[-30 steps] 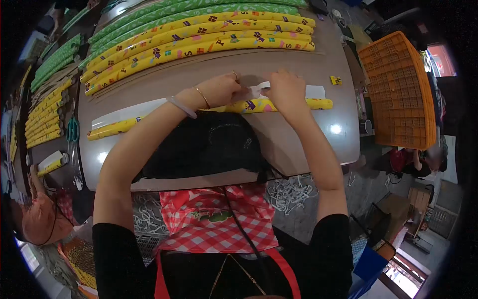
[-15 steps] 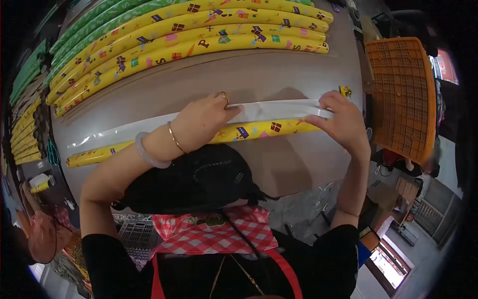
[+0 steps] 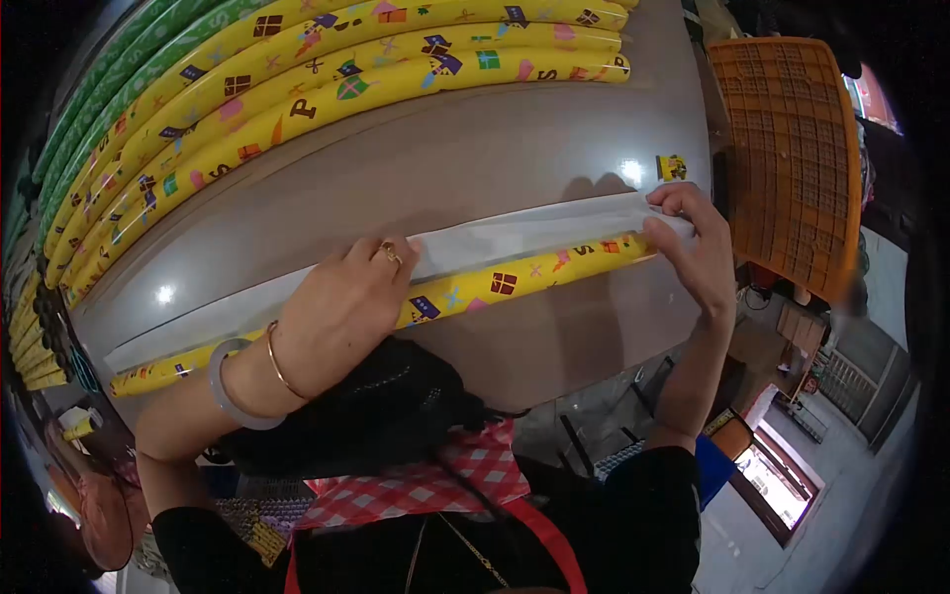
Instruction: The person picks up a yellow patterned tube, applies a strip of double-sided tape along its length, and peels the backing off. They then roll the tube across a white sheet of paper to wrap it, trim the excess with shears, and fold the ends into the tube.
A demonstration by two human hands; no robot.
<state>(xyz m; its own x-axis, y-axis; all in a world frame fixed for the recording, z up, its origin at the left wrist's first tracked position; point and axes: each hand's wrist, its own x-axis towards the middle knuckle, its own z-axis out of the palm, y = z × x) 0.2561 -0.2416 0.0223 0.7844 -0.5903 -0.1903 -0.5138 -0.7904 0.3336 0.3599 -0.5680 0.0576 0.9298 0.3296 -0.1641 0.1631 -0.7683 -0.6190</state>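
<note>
A long yellow patterned roll [image 3: 515, 282] lies across the grey table [image 3: 475, 158], inside a clear plastic sleeve [image 3: 515, 235] that runs along its far side. My left hand [image 3: 351, 302] presses down on the roll and sleeve near the middle, fingers spread flat. My right hand [image 3: 698, 247] pinches the right end of the sleeve at the roll's tip, near the table's right edge.
Several finished yellow patterned rolls [image 3: 327, 89] and green rolls [image 3: 89, 89] lie side by side at the table's far side. A small yellow tag [image 3: 671, 166] sits near the right edge. An orange plastic crate [image 3: 792, 158] stands to the right. A black bag [image 3: 366, 416] rests against my front.
My right hand slid from the roll's middle out to its right end along the sleeve. My left hand stayed pressing near the middle. My head leaned closer over the table.
</note>
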